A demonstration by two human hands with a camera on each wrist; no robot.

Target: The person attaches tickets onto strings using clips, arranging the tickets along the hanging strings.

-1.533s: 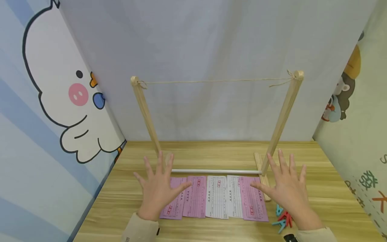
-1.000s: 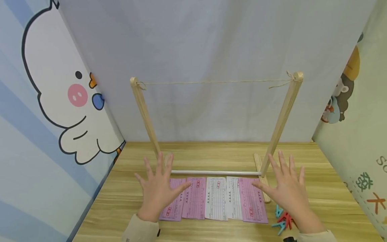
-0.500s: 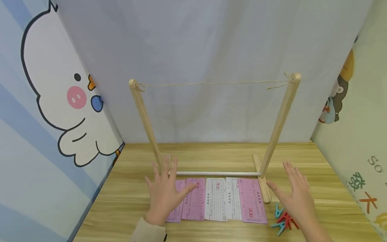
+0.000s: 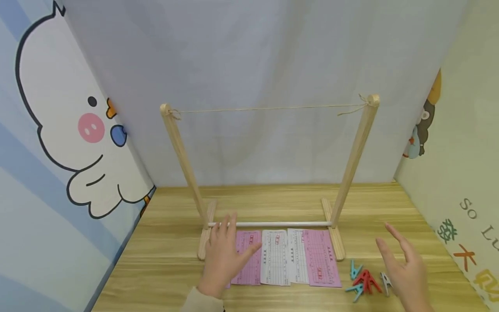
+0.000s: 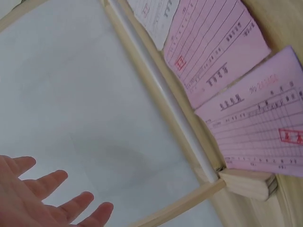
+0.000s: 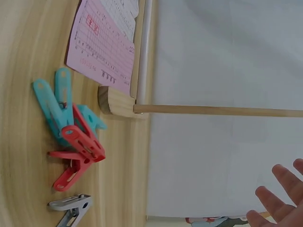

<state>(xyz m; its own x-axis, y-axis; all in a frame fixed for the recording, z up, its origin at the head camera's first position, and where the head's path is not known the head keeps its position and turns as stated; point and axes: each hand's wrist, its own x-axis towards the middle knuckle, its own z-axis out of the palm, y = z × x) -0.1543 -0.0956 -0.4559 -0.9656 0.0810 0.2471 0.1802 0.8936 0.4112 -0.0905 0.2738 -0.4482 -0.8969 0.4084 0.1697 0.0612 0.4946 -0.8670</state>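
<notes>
My left hand (image 4: 225, 255) hovers with its fingers extended over the left end of a row of pink and white printed slips, holding nothing. It hides most of the leftmost slip; that pink slip (image 5: 265, 118) shows in the left wrist view. Beside it lie another pink slip (image 4: 249, 260), two white slips (image 4: 275, 258) and a pink slip (image 4: 323, 260) at the right end. My right hand (image 4: 408, 271) is bare of any object, thumb and fingers apart, just right of a small pile of clothespins: teal (image 4: 355, 270), red (image 4: 366, 281) and grey (image 4: 386, 284).
Behind the slips stands a wooden frame with a left post (image 4: 185, 164), a right post (image 4: 354, 160) and a white rod (image 4: 273, 224) low between them. A thin string (image 4: 269, 108) is tied across the tops. A pale curtain (image 4: 273, 147) hangs at the back.
Both hands were spread wide over the table. The right hand has shifted rightward and turned, revealing the grey clothespin; the left has moved slightly right and down. The view has turned slightly right.
</notes>
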